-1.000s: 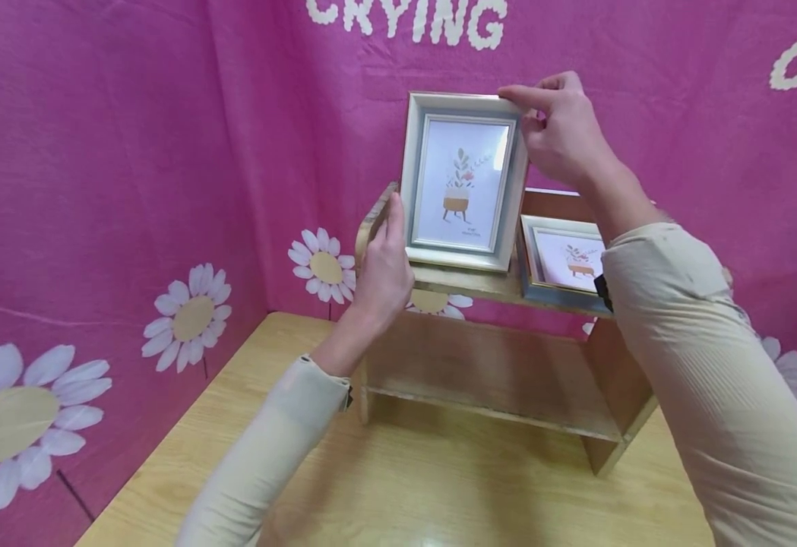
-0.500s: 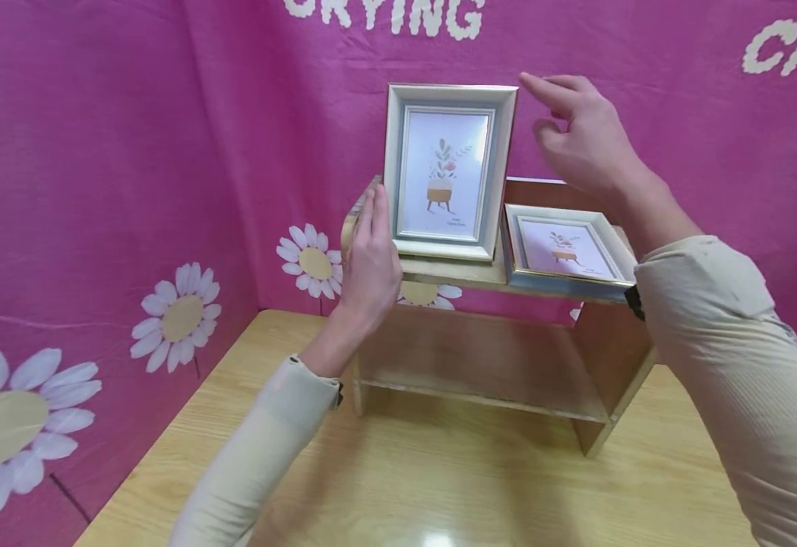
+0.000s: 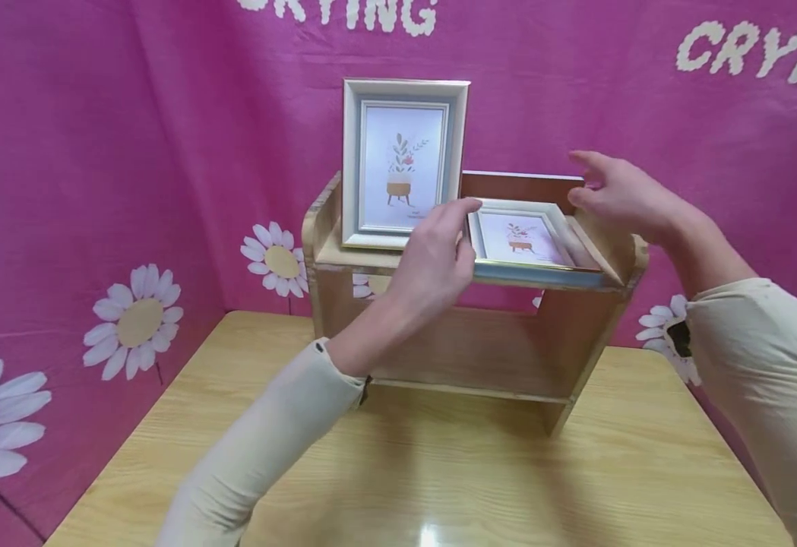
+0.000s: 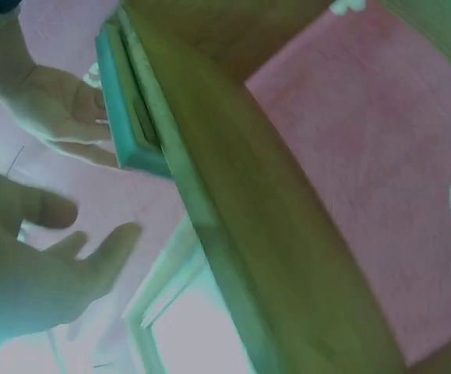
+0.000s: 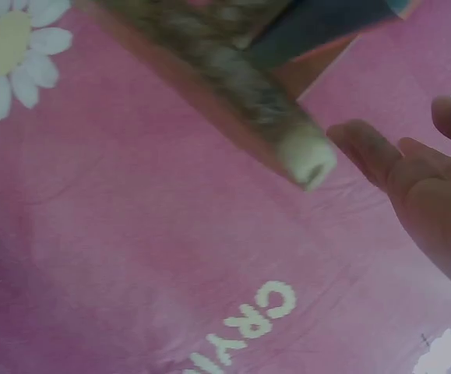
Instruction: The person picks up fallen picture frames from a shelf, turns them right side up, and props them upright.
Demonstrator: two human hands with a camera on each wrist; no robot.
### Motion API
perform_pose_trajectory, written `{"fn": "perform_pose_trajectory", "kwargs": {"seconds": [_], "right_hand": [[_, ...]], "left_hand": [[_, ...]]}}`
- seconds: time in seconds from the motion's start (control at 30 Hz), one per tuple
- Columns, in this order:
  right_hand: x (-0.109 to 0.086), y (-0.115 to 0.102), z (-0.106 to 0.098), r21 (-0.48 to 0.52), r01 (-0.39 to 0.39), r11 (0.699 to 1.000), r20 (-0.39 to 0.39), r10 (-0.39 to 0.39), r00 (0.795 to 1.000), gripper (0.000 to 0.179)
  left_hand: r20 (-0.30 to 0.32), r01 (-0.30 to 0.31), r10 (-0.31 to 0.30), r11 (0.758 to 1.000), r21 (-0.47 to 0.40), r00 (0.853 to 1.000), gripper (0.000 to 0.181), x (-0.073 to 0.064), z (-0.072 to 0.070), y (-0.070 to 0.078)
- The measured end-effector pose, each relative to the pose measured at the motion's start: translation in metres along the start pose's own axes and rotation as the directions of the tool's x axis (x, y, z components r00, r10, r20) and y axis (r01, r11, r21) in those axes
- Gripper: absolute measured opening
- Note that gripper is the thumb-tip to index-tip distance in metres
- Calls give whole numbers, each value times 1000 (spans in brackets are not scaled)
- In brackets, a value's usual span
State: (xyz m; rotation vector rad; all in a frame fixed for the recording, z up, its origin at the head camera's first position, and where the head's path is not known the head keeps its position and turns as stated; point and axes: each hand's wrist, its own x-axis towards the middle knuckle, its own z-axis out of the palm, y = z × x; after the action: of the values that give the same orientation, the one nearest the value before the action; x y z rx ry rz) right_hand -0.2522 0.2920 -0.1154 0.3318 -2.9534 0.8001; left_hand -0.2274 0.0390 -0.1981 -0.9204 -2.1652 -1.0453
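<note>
A white-and-blue picture frame (image 3: 405, 163) stands upright on the left of the wooden shelf unit's top (image 3: 330, 254). A second, matching picture frame (image 3: 521, 235) lies face up on the right of that top. My left hand (image 3: 432, 254) is in front of the gap between the two frames, overlapping both in the head view. In the left wrist view the left hand (image 4: 46, 265) has loosely bent fingers, apart from the frames. Above the unit's right side panel my right hand (image 3: 634, 194) hovers, holding nothing; its fingers (image 5: 365, 148) reach toward the panel's end.
The shelf unit has a lower shelf (image 3: 480, 342) and raised sides, and stands on a light wooden table (image 3: 480, 479). Pink cloth (image 3: 542, 91) printed with daisies and white letters hangs behind and to the left. A brown back board (image 3: 517, 184) rises behind the lying frame.
The right hand let go of the standing frame's top corner and moved right and down. My left hand left that frame's left edge and moved right toward the lying frame. The camera view turned right.
</note>
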Motion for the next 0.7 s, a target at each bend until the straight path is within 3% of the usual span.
{"fn": "perform_pose_trajectory", "kwargs": {"seconds": [0.1, 0.2, 0.27, 0.4, 0.53, 0.7], "right_hand": [[-4, 7, 8, 28, -27, 999, 47, 26, 999, 70], [-7, 10, 17, 19, -41, 999, 97, 39, 994, 70], [-8, 12, 24, 12, -38, 999, 120, 36, 992, 71], [-10, 16, 34, -15, -9, 1000, 124, 10, 992, 67], [-15, 21, 41, -84, 23, 996, 68, -17, 998, 60], [-23, 27, 48, -156, 39, 987, -23, -43, 999, 54]], "left_hand": [[128, 137, -137, 991, 10, 982, 48, 10, 9, 0], [208, 264, -261, 964, 16, 943, 54, 15, 14, -1], [228, 319, -315, 948, 24, 921, 57, 15, 16, -1], [239, 362, -355, 932, 18, 904, 57, 15, 19, 0], [266, 403, -384, 915, -20, 884, 56, 16, 23, 3], [239, 400, -381, 916, -34, 893, 53, 14, 28, 5]]}}
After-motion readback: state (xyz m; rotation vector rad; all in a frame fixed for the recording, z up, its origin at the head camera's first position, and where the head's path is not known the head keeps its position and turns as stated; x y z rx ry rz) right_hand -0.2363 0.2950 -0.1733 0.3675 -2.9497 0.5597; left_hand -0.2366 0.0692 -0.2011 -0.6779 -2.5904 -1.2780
